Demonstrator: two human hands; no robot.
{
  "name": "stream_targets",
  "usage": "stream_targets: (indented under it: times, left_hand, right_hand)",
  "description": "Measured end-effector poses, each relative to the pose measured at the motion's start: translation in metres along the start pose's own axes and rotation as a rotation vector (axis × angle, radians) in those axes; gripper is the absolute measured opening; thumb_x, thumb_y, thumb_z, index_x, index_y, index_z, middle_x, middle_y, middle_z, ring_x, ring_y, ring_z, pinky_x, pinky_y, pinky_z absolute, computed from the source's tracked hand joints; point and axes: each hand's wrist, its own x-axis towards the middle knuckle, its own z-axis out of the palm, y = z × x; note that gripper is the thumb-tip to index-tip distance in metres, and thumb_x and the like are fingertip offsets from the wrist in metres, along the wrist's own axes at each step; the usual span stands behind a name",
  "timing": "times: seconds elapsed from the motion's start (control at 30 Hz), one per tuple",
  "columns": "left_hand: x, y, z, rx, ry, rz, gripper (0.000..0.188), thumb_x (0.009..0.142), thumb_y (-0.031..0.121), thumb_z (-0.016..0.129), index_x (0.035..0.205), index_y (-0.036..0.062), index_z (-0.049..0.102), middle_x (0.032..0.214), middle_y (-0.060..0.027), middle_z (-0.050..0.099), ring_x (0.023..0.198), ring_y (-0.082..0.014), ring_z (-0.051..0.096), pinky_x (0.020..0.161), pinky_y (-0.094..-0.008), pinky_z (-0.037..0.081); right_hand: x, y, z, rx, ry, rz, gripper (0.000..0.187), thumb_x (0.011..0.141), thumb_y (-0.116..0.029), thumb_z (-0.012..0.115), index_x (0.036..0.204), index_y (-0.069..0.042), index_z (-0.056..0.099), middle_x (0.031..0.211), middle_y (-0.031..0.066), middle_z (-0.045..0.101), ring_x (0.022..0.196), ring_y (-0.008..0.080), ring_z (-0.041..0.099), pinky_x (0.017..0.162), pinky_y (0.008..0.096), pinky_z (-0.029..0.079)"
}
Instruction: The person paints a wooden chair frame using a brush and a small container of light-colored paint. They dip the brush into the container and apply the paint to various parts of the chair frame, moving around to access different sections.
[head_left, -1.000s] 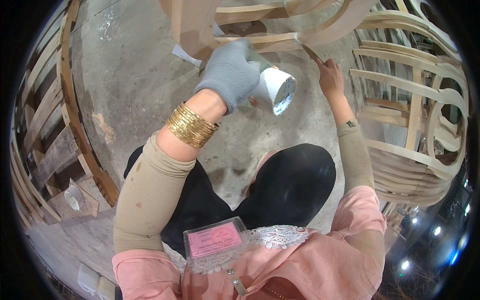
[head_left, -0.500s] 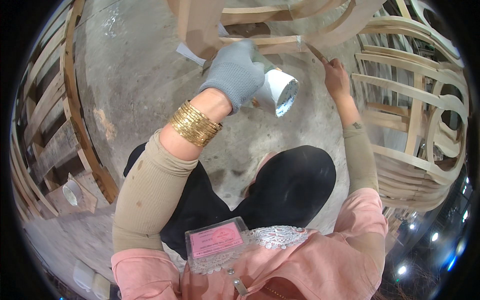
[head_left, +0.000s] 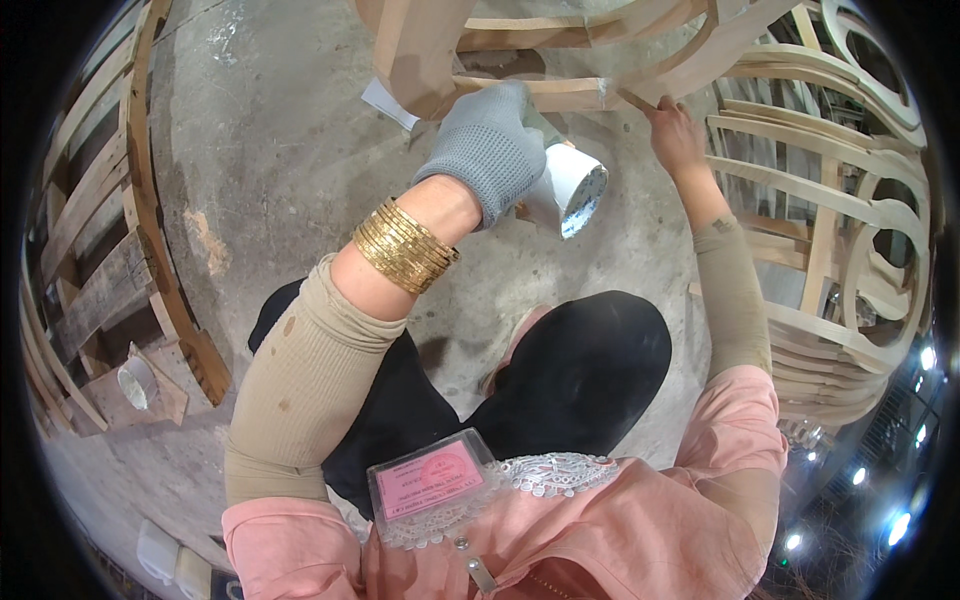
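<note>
While the person crouched over the concrete floor [head_left: 270, 170], the gloved left hand [head_left: 487, 148] gripped a white container [head_left: 566, 186]. At one o'clock, the bare right hand [head_left: 676, 132] pinched a thin tool [head_left: 634, 100] against the wooden chair frame [head_left: 560, 92].

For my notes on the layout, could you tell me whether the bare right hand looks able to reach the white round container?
Probably yes: the bare right hand is close to the white round container held by the grey-gloved left hand, with nothing between.
</note>
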Motion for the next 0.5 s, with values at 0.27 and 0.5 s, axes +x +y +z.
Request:
stream_targets:
  times: [0.27,0.5]
  left_hand:
    - [0.000,0.004,-0.001,0.002,-0.056,-0.028,0.039,0.075,0.019,0.054,0.102,-0.0080,0.055,0.095,-0.0266,0.059,0.089,-0.0363,0.059,0.081,-0.0371,0.047]
    - [-0.002,0.001,0.001,-0.022,-0.016,0.011,0.036,0.074,0.018,0.055,0.100,-0.0069,0.056,0.092,-0.0259,0.060,0.087,-0.0363,0.059,0.078,-0.0368,0.047]
  right_hand:
    - [-0.006,0.000,-0.001,-0.060,-0.029,0.042,0.028,0.079,-0.007,0.047,0.102,-0.015,0.061,0.097,0.0088,0.053,0.094,0.0268,0.054,0.071,0.0396,0.051]
    - [-0.009,-0.009,-0.006,-0.077,-0.034,0.044,0.019,0.079,-0.009,0.048,0.092,-0.009,0.062,0.098,0.0093,0.052,0.094,0.0276,0.054,0.071,0.0387,0.051]
